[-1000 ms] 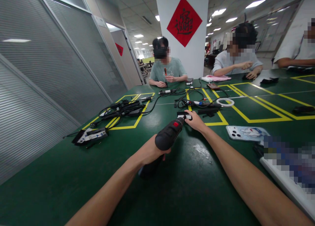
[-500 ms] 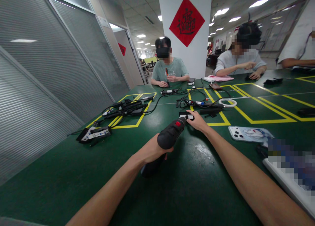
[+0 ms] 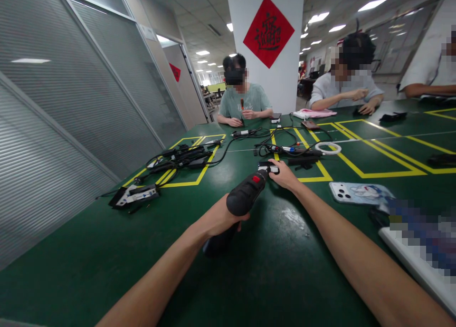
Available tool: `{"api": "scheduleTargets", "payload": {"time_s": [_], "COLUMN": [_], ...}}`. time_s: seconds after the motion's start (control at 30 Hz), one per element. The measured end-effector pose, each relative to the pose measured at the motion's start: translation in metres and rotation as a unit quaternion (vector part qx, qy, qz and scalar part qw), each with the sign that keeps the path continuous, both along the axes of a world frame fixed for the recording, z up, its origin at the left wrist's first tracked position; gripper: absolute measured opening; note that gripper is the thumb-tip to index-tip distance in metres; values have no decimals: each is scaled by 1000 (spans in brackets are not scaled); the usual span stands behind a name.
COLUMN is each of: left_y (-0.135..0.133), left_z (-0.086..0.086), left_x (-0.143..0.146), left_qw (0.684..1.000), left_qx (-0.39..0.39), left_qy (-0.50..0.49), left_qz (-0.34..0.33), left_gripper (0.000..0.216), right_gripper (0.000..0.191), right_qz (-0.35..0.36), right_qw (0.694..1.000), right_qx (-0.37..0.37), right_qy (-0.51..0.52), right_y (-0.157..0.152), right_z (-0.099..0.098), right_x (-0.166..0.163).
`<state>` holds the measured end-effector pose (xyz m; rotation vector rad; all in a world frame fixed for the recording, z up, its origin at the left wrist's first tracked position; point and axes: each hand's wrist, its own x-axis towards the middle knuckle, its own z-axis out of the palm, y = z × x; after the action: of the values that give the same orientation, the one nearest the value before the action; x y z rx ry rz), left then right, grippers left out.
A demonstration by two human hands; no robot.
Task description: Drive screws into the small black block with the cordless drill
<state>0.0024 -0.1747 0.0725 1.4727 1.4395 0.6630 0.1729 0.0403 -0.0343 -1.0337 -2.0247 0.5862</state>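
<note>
My left hand (image 3: 221,215) is wrapped round the grip of a black cordless drill (image 3: 245,194) with a red switch on top. The drill points forward and slightly right, its chuck close to a small black-and-white part (image 3: 268,167). That part is held by my right hand (image 3: 283,174), thumb and fingers closed on its right side. Whether the drill's tip touches the part cannot be made out, since the chuck and fingers cover the spot.
On the green table (image 3: 107,251), tangled black cables (image 3: 185,157) and a black-and-white device (image 3: 133,195) lie left. Beyond my right hand are tools with cords (image 3: 292,150) and a white ring (image 3: 328,149). A phone (image 3: 359,194) lies right. Co-workers sit across the table.
The view has shifted very slightly. Both hands, the drill and the small part keep nearly the same position.
</note>
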Motion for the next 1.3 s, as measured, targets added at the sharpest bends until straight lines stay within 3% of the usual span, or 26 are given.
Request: {"api": "scheduleTargets", "payload": {"time_s": [0.67, 1.07, 1.3], "left_y": [3, 2, 4], "left_z": [-8, -5, -7], "left_x": [-9, -6, -7], "left_qw": [1000, 1000, 999], "left_qx": [-9, -17, -15], "left_qy": [-25, -25, -43], "left_qz": [8, 8, 16], "left_gripper": [20, 18, 27], "right_gripper": [45, 46, 45], "right_qz": [-4, -6, -7], "right_qw": [1000, 1000, 1000], "right_qx": [3, 7, 5], "right_qy": [6, 7, 4], "right_y": [2, 2, 3], "right_z": [-3, -3, -4], "right_x": [-1, 0, -1]}}
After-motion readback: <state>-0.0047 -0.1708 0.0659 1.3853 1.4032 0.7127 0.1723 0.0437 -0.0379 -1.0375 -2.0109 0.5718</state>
